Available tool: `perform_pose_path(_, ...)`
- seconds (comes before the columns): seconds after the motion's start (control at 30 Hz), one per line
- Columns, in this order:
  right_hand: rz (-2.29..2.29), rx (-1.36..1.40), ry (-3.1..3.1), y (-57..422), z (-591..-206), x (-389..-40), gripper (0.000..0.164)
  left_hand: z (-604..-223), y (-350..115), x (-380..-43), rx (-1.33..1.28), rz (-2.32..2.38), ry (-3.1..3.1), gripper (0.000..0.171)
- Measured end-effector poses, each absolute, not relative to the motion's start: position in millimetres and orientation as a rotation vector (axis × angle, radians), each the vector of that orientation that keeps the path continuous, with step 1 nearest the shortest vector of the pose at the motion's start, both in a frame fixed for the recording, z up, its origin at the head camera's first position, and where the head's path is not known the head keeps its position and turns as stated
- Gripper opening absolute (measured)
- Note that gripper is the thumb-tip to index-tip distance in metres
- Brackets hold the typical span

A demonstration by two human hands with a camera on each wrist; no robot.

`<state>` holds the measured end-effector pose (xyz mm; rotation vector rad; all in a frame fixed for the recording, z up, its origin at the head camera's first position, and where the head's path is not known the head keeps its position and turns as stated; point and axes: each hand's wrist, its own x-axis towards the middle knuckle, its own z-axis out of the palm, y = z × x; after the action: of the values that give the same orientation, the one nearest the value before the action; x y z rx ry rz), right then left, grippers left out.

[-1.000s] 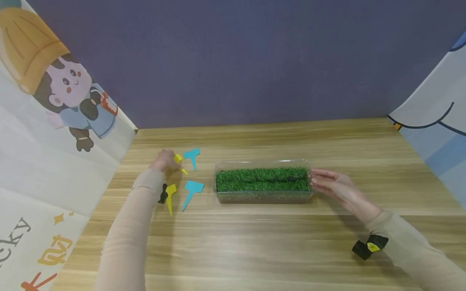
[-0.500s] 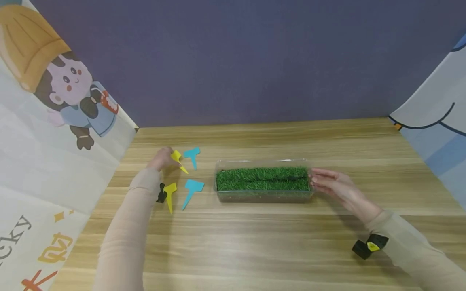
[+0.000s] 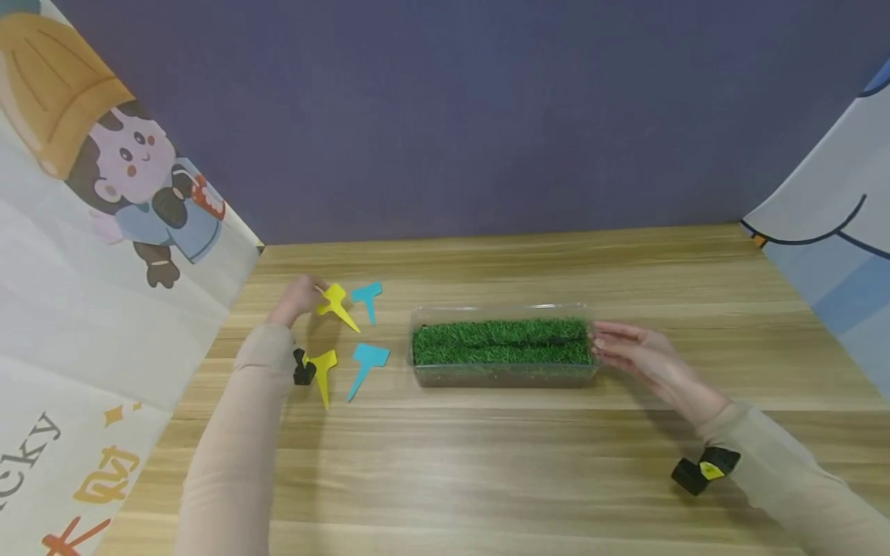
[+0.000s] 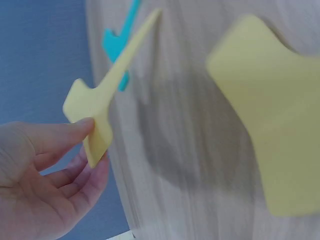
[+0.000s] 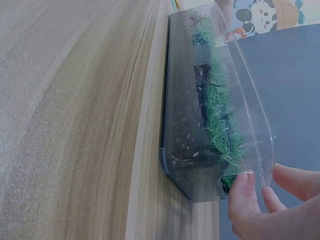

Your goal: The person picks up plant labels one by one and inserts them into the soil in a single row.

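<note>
My left hand (image 3: 299, 298) pinches a yellow T-shaped plant label (image 4: 92, 105) between thumb and fingers, its point aimed away from the palm. In the left wrist view it appears lifted off the table. A second yellow plant label (image 3: 324, 374) lies closer to me, partly covered by the wrist camera. Two blue plant labels, a far one (image 3: 368, 300) and a near one (image 3: 367, 364), lie to the right. At the clear plastic box (image 5: 185, 135) with green artificial grass (image 3: 501, 333) and dark soil-like filling, my right hand (image 3: 650, 363) grips the right end by its rim.
The wooden table (image 3: 487, 463) runs back to a dark blue wall panel (image 3: 487, 116). A printed cartoon sheet (image 3: 83, 309) hangs along the left side, and another printed sheet (image 3: 834, 232) hangs at the right.
My left hand has drawn back a little to the left with the yellow plant label, which shows more fully now. The right hand and the box have stayed in place.
</note>
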<state>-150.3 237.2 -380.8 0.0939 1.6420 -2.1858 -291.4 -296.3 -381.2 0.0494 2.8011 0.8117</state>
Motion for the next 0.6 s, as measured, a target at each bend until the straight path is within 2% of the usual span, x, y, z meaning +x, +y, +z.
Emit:
perform_pose_path(0.1, -2.189, 0.102, 1.638, 237.3, -380.4, -150.1, 0.055, -378.4, -298.3, -291.3, 0.073, 0.872, 2.759, 0.032)
perform_pose_path(0.33, -2.2, 0.104, 1.623, 237.5, -379.5, -149.8, 0.05, -343.4, -273.8, -267.1, 0.018, 1.041, 2.648, 0.034)
perform_pose_path(0.6, -2.205, 0.111, 1.615, 237.6, -379.0, -149.5, 0.047, -332.9, -265.8, -263.5, 0.112, 1.057, 2.66, 0.032)
